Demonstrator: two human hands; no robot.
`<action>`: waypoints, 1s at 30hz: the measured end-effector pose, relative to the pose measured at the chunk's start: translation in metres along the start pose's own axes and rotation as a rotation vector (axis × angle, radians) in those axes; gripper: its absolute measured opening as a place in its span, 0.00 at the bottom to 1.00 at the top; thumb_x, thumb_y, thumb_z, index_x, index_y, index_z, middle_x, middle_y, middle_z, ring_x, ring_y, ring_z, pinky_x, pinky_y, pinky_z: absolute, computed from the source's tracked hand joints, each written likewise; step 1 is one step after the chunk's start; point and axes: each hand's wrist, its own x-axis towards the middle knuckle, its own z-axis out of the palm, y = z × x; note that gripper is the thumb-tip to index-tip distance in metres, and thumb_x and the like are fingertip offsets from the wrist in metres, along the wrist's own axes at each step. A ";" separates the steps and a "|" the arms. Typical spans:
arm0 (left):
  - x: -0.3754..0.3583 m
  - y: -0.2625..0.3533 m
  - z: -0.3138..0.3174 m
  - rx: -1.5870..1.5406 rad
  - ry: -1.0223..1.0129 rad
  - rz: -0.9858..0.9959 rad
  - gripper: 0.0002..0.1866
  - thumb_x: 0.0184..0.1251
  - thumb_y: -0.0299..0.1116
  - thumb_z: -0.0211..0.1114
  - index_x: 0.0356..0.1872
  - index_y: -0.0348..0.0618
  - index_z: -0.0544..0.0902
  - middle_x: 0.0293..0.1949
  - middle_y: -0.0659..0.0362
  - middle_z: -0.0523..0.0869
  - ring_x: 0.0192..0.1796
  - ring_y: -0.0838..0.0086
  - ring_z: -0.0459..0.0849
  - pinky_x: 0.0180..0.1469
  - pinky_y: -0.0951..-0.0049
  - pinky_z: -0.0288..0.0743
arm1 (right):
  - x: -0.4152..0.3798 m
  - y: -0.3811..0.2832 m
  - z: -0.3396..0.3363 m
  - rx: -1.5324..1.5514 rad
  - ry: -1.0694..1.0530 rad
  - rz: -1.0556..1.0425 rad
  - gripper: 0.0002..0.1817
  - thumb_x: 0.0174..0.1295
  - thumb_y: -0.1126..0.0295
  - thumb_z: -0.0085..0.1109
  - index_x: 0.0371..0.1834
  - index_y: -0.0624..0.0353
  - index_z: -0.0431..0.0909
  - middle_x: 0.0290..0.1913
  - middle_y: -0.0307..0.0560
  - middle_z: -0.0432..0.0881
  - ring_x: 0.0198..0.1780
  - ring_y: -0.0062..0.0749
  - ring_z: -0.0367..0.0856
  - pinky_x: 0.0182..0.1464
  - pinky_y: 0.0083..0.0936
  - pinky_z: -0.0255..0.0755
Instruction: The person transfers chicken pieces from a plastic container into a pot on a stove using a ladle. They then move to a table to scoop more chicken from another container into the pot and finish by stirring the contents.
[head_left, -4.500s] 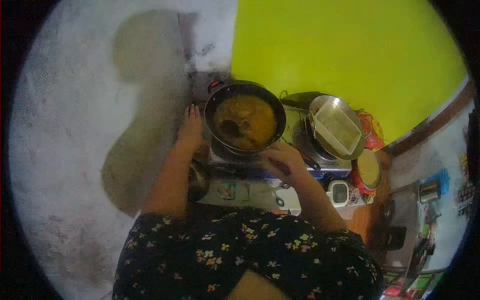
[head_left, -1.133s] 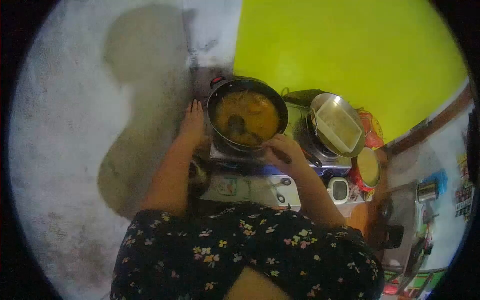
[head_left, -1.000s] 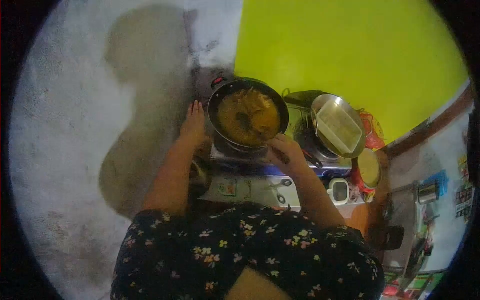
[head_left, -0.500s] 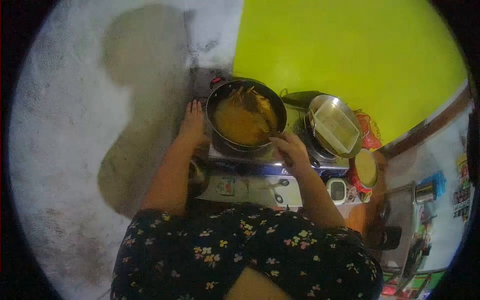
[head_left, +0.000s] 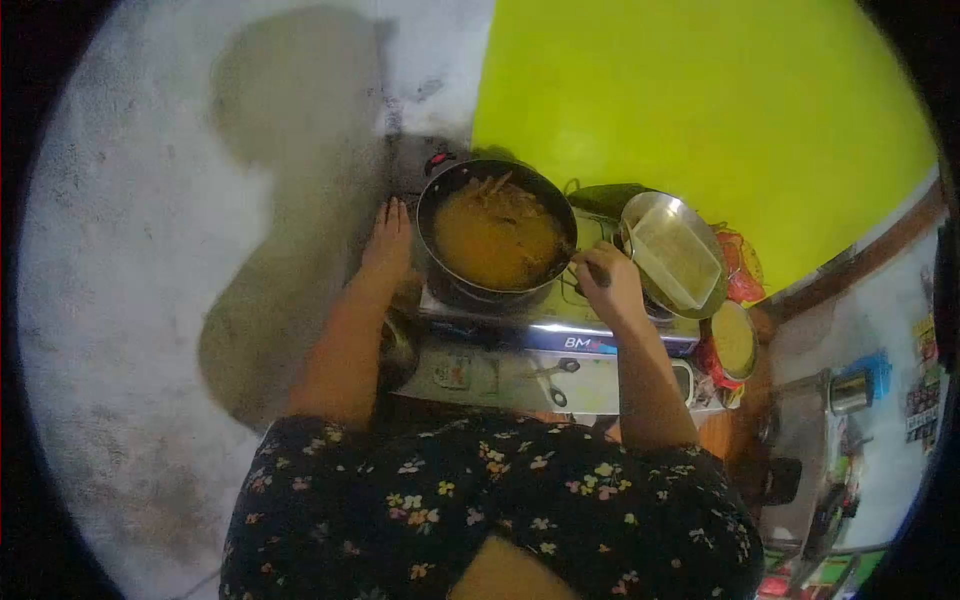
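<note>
A dark wok sits on the gas stove, holding orange-brown sauce with pieces of food heaped toward its far side. My right hand is closed around the handle of a dark cooking utensil at the wok's right rim. The utensil's far end is hidden or lost in the sauce. My left hand lies beside the wok's left side, fingers stretched out and holding nothing. What it rests on is hard to make out.
Right of the wok, a metal pan bears a pale rectangular tray. A round container stands nearer me. Scissors and a small packet lie before the stove. A dark pot is near my left forearm.
My right hand has moved right with the utensil, to just outside the wok's rim. The food and sauce have shifted in the wok. My left hand stays nearly still.
</note>
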 end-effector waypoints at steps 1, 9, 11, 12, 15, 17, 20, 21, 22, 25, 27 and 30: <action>-0.003 0.003 -0.005 -0.005 -0.018 -0.009 0.70 0.37 0.48 0.82 0.73 0.31 0.38 0.76 0.44 0.39 0.77 0.50 0.38 0.77 0.58 0.44 | -0.002 -0.002 -0.001 0.108 0.009 0.087 0.09 0.57 0.70 0.60 0.38 0.61 0.83 0.31 0.51 0.80 0.31 0.40 0.80 0.35 0.32 0.73; 0.006 -0.002 0.005 -0.036 -0.004 -0.020 0.71 0.36 0.47 0.82 0.73 0.31 0.37 0.76 0.44 0.38 0.77 0.51 0.37 0.77 0.58 0.44 | -0.006 0.014 0.020 0.598 -0.010 0.437 0.09 0.62 0.71 0.57 0.38 0.65 0.84 0.25 0.41 0.79 0.25 0.23 0.73 0.30 0.22 0.69; 0.008 -0.004 0.009 -0.034 0.010 -0.010 0.71 0.36 0.47 0.83 0.73 0.31 0.37 0.76 0.44 0.38 0.77 0.50 0.37 0.77 0.58 0.44 | -0.007 0.016 0.030 0.647 -0.010 0.440 0.10 0.64 0.70 0.56 0.37 0.64 0.84 0.26 0.41 0.79 0.26 0.23 0.74 0.31 0.22 0.70; 0.009 -0.006 0.011 -0.031 0.022 0.001 0.71 0.36 0.46 0.83 0.73 0.31 0.38 0.76 0.43 0.38 0.77 0.50 0.37 0.77 0.58 0.44 | -0.007 0.018 0.033 0.655 -0.023 0.433 0.10 0.65 0.69 0.55 0.37 0.64 0.84 0.28 0.42 0.81 0.28 0.23 0.75 0.33 0.23 0.72; 0.009 -0.006 0.009 -0.006 0.037 0.027 0.71 0.35 0.45 0.83 0.72 0.30 0.38 0.75 0.43 0.38 0.77 0.50 0.37 0.77 0.57 0.44 | -0.010 0.024 0.047 0.706 0.011 0.365 0.11 0.66 0.69 0.54 0.38 0.63 0.85 0.29 0.42 0.81 0.29 0.24 0.76 0.34 0.23 0.73; 0.008 -0.005 0.005 -0.009 0.030 0.028 0.71 0.35 0.45 0.83 0.72 0.30 0.38 0.75 0.42 0.38 0.77 0.50 0.36 0.77 0.57 0.44 | -0.011 0.022 0.051 0.729 0.044 0.328 0.11 0.66 0.69 0.54 0.39 0.63 0.84 0.29 0.42 0.81 0.29 0.24 0.76 0.34 0.23 0.73; 0.011 -0.005 0.006 -0.039 0.019 0.015 0.71 0.35 0.45 0.83 0.73 0.31 0.38 0.76 0.43 0.38 0.77 0.50 0.36 0.77 0.57 0.44 | -0.011 0.017 0.047 0.738 0.056 0.310 0.09 0.65 0.72 0.55 0.39 0.64 0.84 0.30 0.43 0.81 0.30 0.25 0.78 0.34 0.23 0.73; 0.012 -0.006 0.009 -0.040 0.027 0.016 0.71 0.35 0.45 0.83 0.73 0.31 0.38 0.76 0.44 0.38 0.77 0.50 0.37 0.77 0.57 0.44 | -0.011 0.019 0.047 0.745 0.050 0.302 0.08 0.63 0.73 0.56 0.38 0.65 0.84 0.32 0.44 0.82 0.31 0.26 0.79 0.35 0.23 0.74; 0.013 -0.007 0.011 -0.041 0.035 0.016 0.71 0.35 0.45 0.83 0.73 0.31 0.38 0.76 0.44 0.38 0.77 0.50 0.37 0.77 0.58 0.44 | -0.011 0.020 0.048 0.752 0.043 0.295 0.07 0.62 0.75 0.57 0.37 0.66 0.83 0.34 0.45 0.82 0.31 0.28 0.81 0.35 0.23 0.74; 0.011 -0.005 0.007 0.039 0.044 0.059 0.71 0.35 0.46 0.83 0.73 0.32 0.38 0.76 0.44 0.37 0.77 0.50 0.37 0.77 0.57 0.43 | -0.010 0.014 0.043 0.581 0.038 0.192 0.06 0.60 0.77 0.58 0.37 0.65 0.84 0.32 0.46 0.82 0.32 0.27 0.81 0.35 0.24 0.74; 0.010 -0.003 0.001 0.069 -0.008 0.038 0.71 0.35 0.46 0.83 0.73 0.32 0.37 0.76 0.44 0.37 0.77 0.51 0.37 0.77 0.57 0.43 | -0.011 -0.001 0.034 0.456 0.014 0.104 0.06 0.59 0.77 0.58 0.37 0.65 0.84 0.31 0.46 0.81 0.32 0.28 0.81 0.35 0.24 0.74; 0.015 -0.004 0.003 0.038 -0.021 -0.002 0.72 0.35 0.48 0.83 0.73 0.32 0.37 0.76 0.44 0.37 0.77 0.51 0.37 0.77 0.57 0.44 | -0.011 -0.023 0.019 0.327 0.005 -0.023 0.06 0.57 0.78 0.59 0.36 0.64 0.84 0.30 0.47 0.81 0.32 0.31 0.81 0.36 0.25 0.73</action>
